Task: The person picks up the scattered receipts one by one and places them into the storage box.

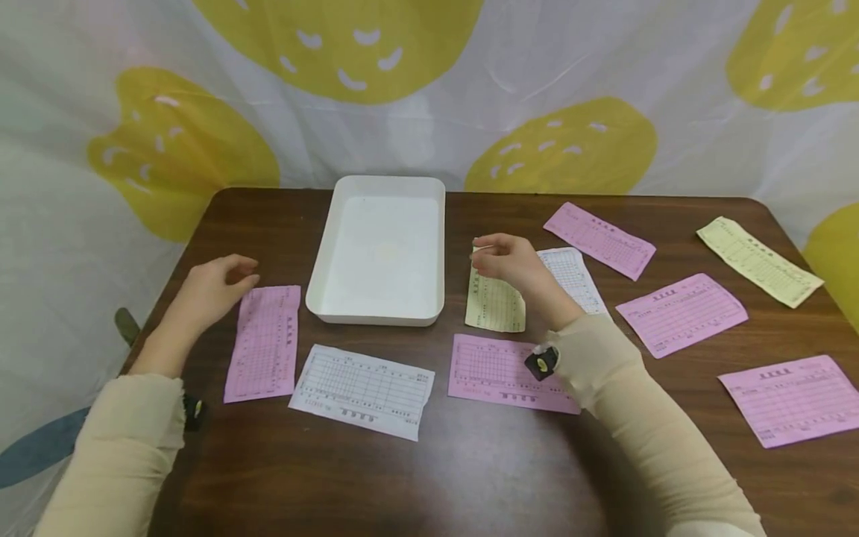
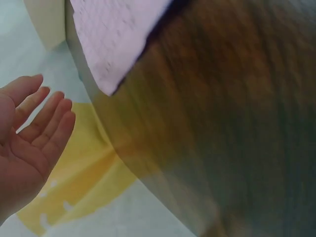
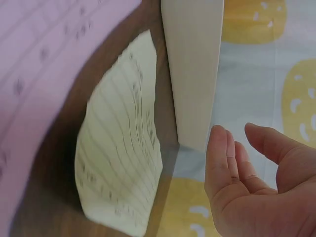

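My left hand [image 1: 213, 292] hovers at the table's left side, its fingers loosely bent and holding nothing. Just beside it lies a pink printed slip [image 1: 263, 347], whose corner also shows in the left wrist view. Over the far end of a yellow slip [image 1: 495, 302] is my right hand [image 1: 508, 262], thumb and fingers apart in the right wrist view. That yellow slip [image 3: 118, 143] lies slightly curled on the table there. A white slip [image 1: 573, 276] is partly hidden behind the right hand. Below the right wrist sits another pink slip [image 1: 493, 373], partly covered by the sleeve.
A shallow white tray [image 1: 376, 317] stands at the back between the hands. In front of it lies a white slip [image 1: 362, 391]. On the right are several pink slips [image 1: 681, 313] and a yellow slip [image 1: 758, 261]. A lemon-patterned curtain [image 1: 416, 127] hangs behind the brown table [image 1: 436, 485].
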Available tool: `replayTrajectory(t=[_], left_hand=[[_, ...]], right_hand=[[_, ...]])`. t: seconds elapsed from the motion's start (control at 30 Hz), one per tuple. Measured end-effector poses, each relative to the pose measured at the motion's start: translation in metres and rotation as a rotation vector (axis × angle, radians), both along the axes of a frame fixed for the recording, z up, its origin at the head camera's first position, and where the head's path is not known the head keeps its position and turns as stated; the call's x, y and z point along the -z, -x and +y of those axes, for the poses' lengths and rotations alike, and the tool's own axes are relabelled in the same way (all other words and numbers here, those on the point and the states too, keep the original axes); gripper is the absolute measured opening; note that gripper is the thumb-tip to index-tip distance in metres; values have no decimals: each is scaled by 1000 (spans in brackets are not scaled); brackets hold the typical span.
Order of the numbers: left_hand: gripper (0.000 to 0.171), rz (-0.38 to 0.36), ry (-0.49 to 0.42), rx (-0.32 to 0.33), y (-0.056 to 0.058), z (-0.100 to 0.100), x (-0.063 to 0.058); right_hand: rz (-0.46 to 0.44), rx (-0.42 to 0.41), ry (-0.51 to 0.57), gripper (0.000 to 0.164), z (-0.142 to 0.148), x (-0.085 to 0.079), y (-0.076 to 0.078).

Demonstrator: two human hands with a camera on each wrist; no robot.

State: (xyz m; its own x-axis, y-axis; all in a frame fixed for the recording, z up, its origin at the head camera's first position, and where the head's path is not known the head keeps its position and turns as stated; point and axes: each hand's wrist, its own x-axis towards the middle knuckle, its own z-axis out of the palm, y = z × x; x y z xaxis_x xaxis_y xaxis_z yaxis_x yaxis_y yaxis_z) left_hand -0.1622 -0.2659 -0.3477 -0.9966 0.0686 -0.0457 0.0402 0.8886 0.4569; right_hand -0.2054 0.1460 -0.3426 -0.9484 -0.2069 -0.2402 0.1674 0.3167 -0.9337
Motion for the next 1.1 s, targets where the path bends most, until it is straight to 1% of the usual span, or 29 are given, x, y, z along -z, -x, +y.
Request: replayTrajectory(t=[0.07, 0.17, 0.47, 0.6, 0.73, 0.93, 1.03, 1.1], left_hand=[[35, -8, 0, 11, -1, -4, 3], [35, -33, -5, 19, 0, -9, 6], [41, -160, 0, 15, 3, -16, 16], [48, -213, 3, 13, 4, -17, 18], [50, -224, 21, 32, 6, -19, 20], [49, -224, 26, 45, 9, -20, 21], [46, -212, 25, 45, 10, -20, 21], [42, -195, 23, 46, 10, -21, 22]], right_hand=[[-15, -8, 19, 42, -4, 3, -1], [-20, -19, 7, 42, -12, 5, -2], [-48, -2, 47, 44, -34, 12, -5], [-58, 9, 37, 45, -38, 14, -6], [-78, 20, 22, 46, -41, 14, -6], [-104, 19, -51, 50, -43, 16, -6], [-117, 19, -52, 52, -43, 18, -7], [-122, 21, -31, 53, -44, 19, -7]])
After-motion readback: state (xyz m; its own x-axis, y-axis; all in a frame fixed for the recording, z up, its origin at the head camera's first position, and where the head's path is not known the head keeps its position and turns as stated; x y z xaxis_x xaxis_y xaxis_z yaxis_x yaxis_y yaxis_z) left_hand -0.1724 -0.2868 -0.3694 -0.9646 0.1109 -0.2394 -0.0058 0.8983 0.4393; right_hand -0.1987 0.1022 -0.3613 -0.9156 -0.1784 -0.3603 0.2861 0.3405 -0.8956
